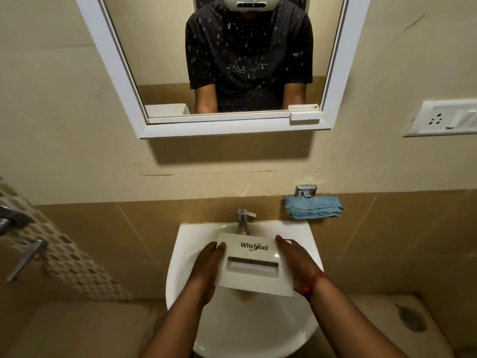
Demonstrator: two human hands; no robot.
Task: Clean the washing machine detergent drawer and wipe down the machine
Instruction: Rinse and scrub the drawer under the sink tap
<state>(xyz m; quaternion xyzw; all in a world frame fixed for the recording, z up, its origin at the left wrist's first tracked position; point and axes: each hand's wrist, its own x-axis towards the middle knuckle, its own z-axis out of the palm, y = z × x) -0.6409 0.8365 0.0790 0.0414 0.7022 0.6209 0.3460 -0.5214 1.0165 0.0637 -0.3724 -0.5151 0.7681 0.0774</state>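
Note:
A white detergent drawer [254, 277] with a Whirlpool logo and a recessed handle on its front panel hangs over the white washbasin [188, 244], just below the chrome tap [243, 223]. My left hand [209, 267] grips the drawer's left side, thumb on the front panel. On the drawer's right side my right hand [294, 262] holds it, with a red thread around the wrist. The drawer's compartments are hidden behind the front panel.
A folded blue cloth [313, 207] lies on a small wall holder right of the tap. Above hangs a white-framed mirror [232, 125], water-spotted. A socket plate [441, 118] is on the right wall. Chrome fittings [25, 257] stick out at left.

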